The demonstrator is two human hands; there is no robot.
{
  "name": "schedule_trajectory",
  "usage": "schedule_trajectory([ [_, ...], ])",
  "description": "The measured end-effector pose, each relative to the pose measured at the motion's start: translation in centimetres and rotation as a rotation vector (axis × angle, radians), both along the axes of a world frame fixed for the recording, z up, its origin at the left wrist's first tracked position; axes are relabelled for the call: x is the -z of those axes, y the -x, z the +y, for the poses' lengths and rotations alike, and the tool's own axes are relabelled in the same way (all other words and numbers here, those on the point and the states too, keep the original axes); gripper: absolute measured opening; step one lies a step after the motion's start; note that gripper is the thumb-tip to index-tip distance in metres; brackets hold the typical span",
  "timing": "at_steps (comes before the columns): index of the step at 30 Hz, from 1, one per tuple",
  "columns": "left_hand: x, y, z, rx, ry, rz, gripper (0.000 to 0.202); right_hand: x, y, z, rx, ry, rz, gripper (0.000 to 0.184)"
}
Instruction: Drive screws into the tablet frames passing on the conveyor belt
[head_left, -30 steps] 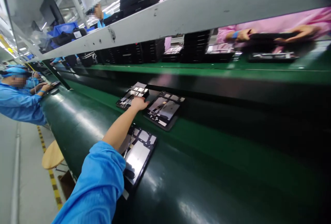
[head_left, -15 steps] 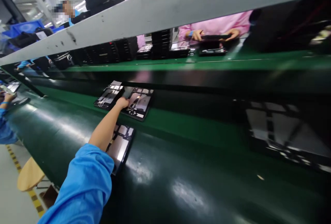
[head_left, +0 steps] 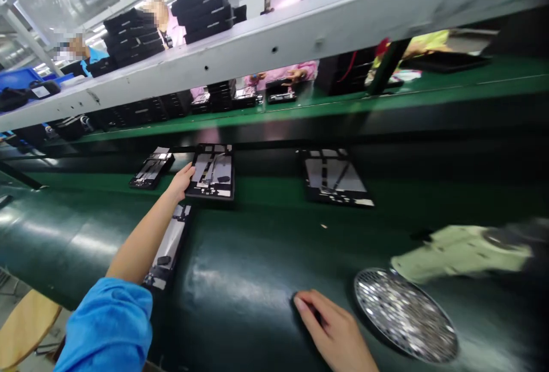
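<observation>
My left hand [head_left: 185,180] grips the left edge of an opened tablet [head_left: 214,173], its grey inner plates and black strips facing up. Left of it another opened tablet [head_left: 152,167] lies tilted. A third [head_left: 172,240] is partly covered by my left forearm. My right hand [head_left: 332,329] is low over the green bench, thumb and forefinger curled together; whether something small is between them I cannot make out. Nearest to it is a round dish [head_left: 405,315] full of small shiny metal pieces. Beyond, a fourth opened tablet [head_left: 337,177] lies on the bench.
A pale green power-tool-like object [head_left: 461,252], blurred, lies behind the dish. A grey metal beam [head_left: 257,46] crosses above the bench. Black stacked trays [head_left: 203,3] stand on it. Co-workers sit across the bench, one in pink sleeves [head_left: 306,71]. A wooden stool [head_left: 28,323] is at lower left.
The view has swung to the right, bringing the dish and my right hand into sight. My left hand stays at the tablet's edge, and that tablet is now turned straighter.
</observation>
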State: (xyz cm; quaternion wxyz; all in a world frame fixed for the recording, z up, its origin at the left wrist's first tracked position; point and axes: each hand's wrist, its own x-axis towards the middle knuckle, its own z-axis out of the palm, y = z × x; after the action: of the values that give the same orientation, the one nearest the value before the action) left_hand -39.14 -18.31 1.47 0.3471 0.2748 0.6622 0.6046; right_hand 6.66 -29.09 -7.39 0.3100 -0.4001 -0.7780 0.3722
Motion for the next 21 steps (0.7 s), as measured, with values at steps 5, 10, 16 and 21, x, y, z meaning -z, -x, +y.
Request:
schedule_trajectory([
  [5,1.2,-9.5,-7.1,0.080,0.014,-0.130,0.050,-1.6,-0.2,-1.6,0.052,0.162,0.104,0.037],
  [10,6.4,-19.5,-15.1,0.106,0.097,-0.214,0.063,-1.8,-2.4,-3.2,0.123,0.407,0.250,0.059],
  [16,9.4,-27.0,-19.4,0.209,0.141,0.022,0.066,1.7,-7.0,-4.2,0.182,0.434,0.100,0.066],
  [21,7.3,-27.2,-20.1,0.212,0.147,0.249,0.055,2.4,-8.9,-4.7,0.160,0.404,0.026,0.061],
])
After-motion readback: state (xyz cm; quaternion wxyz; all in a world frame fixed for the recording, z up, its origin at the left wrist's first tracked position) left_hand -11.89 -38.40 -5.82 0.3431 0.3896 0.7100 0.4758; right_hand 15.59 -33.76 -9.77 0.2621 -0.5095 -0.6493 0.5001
